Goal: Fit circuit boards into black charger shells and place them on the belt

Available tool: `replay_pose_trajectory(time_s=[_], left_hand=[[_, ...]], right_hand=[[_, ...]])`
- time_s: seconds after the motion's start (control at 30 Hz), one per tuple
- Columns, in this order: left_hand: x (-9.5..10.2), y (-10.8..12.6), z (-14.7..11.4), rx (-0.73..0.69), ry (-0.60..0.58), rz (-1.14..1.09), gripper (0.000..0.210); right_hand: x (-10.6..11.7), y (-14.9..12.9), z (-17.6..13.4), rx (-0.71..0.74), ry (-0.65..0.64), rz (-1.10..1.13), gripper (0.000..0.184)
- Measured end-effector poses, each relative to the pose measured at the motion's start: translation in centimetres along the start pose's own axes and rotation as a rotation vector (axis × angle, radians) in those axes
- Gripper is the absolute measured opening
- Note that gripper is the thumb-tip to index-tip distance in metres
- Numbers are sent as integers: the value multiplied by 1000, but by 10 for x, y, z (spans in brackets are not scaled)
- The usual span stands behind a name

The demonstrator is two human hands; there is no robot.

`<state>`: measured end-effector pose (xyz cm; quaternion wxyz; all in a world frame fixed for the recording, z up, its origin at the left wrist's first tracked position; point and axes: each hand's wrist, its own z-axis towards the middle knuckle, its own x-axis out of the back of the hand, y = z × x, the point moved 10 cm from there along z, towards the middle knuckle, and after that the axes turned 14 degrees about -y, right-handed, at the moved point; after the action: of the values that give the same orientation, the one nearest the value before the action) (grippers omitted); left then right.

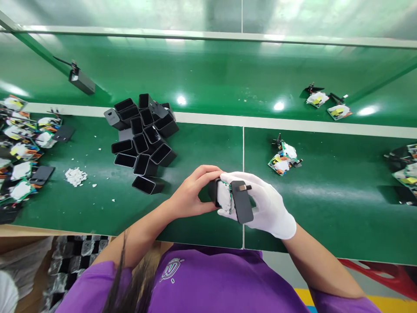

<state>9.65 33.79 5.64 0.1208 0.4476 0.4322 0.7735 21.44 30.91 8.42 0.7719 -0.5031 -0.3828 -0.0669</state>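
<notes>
Bare, my left hand [197, 191] wraps round a black plastic casing [213, 191] above the green bench. In a white glove, my right hand [265, 202] grips a power adapter's circuit board [225, 196], coated in white filler, by its black plug plate [243, 202]. The board's left end sits partly inside the casing; its plug plate stays outside, with a metal prong showing. Left of my hands stand several black open-topped casings [141, 142] in a cluster. Part of the right fingers is hidden behind the plug plate.
Many coated boards [21, 171] are piled at far left, beside white crumbs [76, 177]. Two boards [283, 157] lie right of centre, two more [317, 99] on the ledge behind. Another pile [408, 169] is at the right edge. A lone adapter [81, 81] stands back left.
</notes>
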Motion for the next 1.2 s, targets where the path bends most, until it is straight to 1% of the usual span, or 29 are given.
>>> replay_pose_trajectory(time_s=[0.13,0.23,0.3,0.37,0.4,0.47,0.5,0.53,0.57,0.63,0.7,0.77,0.83,0.9,0.97,1.07,1.2], left_hand=[[1,1,0,-9,20,-9,61],[0,2,0,-7,18,17,63],[-1,3,-1,-8,22,50,62],[0,2,-1,0,32,70,59],[0,2,0,9,36,75,57],[1,1,1,22,49,91,54],[2,1,2,28,59,108,53],[3,1,2,34,69,129,51],[3,1,3,38,77,149,51],[2,0,4,48,77,166,49],[1,-1,4,63,67,142,49],[1,-5,3,92,51,50,51],[-2,-14,1,138,11,-145,54],[-9,-26,-1,186,-33,-395,54],[-13,-37,-4,237,-22,-577,48],[-14,-50,-6,275,36,-677,45],[-17,-45,-1,211,8,-727,46]], right_hand=[[-2,-3,0,26,-1,-10,69],[-7,-2,3,26,-40,-57,65],[-10,-4,4,70,-49,-89,62],[-10,-1,4,66,-43,-62,64],[-11,5,5,18,-46,-8,69],[-18,24,6,-130,-90,179,85],[-26,33,5,-205,-129,291,93],[-34,39,5,-269,-172,401,96],[-43,44,4,-321,-212,497,95],[-56,50,5,-380,-251,630,82],[-62,53,8,-386,-221,721,68],[-62,56,10,-367,-155,786,60],[-62,61,10,-376,-110,822,58],[-62,65,9,-391,-92,827,62],[-62,65,9,-395,-89,805,68],[-58,64,8,-408,-81,674,72],[-45,54,7,-379,-20,453,72]])
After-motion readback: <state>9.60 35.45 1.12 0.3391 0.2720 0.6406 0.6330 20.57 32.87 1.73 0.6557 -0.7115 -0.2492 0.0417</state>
